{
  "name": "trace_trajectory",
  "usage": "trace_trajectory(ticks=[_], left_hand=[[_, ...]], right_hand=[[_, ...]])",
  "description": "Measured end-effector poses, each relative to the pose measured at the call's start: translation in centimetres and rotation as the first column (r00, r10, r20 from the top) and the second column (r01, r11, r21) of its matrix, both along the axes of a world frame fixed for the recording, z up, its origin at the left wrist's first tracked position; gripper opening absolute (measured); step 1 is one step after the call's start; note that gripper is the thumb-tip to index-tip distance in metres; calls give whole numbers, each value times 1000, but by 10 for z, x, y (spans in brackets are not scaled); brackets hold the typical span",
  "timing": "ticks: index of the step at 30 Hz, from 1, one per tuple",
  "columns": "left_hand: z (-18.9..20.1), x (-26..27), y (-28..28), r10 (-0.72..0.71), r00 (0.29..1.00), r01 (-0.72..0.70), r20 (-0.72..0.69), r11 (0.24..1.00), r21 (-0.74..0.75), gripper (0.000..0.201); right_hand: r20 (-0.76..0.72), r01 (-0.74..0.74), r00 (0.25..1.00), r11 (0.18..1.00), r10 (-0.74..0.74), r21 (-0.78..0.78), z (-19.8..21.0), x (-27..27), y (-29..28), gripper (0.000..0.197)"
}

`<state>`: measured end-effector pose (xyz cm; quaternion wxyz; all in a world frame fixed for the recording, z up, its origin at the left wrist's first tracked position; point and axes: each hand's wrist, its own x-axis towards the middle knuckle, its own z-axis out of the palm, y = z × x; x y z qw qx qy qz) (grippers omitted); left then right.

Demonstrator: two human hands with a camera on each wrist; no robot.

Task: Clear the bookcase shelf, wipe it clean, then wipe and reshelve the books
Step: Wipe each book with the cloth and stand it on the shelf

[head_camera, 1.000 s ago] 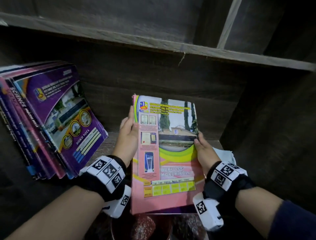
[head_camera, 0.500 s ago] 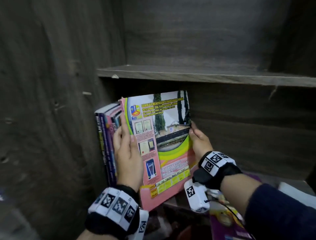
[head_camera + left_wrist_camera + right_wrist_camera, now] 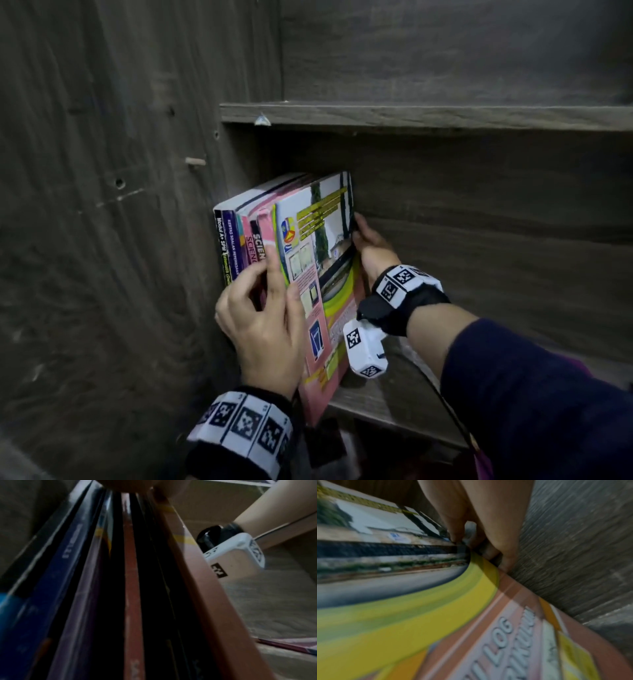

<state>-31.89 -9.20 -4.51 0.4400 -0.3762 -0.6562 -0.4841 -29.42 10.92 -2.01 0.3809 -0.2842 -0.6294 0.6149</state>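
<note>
Item, pink logbook (image 3: 322, 284): now swung from mid-shelf against the upright row of books (image 3: 239, 240) at shelf's (image 3: 376, 394) left end, my left hand (image 3: 263, 322) gripping its spine, my right hand (image 3: 371, 246) pinching its far edge; reshelving nearly done.

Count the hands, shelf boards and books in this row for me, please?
Hands: 2, left hand and right hand
Shelf boards: 2, upper board and lower board
Pink book held in both hands: 1
Standing books: at least 4, thin spines are hard to separate
Total: at least 9
</note>
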Motion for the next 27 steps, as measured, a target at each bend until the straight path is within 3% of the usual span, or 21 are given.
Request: trace_trajectory(ticks=[3, 7, 15, 18, 21, 24, 27], left_hand=[[-6, -3, 3, -22, 999, 22, 40, 1000, 10, 51], [-12, -4, 6, -6, 999, 6, 42, 1000, -11, 53], [-14, 2, 4, 39, 997, -38, 64, 999, -22, 53], [-14, 10, 0, 37, 995, -33, 96, 998, -45, 57], [-13, 21, -5, 44, 992, -35, 116, 996, -79, 66], [-3, 41, -10, 54, 988, -46, 143, 997, -56, 69], [13, 77, -10, -147, 987, 150, 57, 987, -56, 52]], right_hand=[[163, -89, 984, 989, 68, 119, 5, 5, -4, 57], [316, -95, 948, 972, 22, 216, 6, 16, -7, 62], [229, 39, 970, 982, -82, 186, 9, 45, -12, 55], [175, 135, 974, 989, -143, 59, 6, 76, -15, 47], [233, 171, 954, 981, -189, 95, -9, 128, -13, 39], [371, 212, 885, 953, -282, 218, -25, 204, -11, 32], [532, 295, 726, 896, -436, 332, -34, 290, -7, 24]])
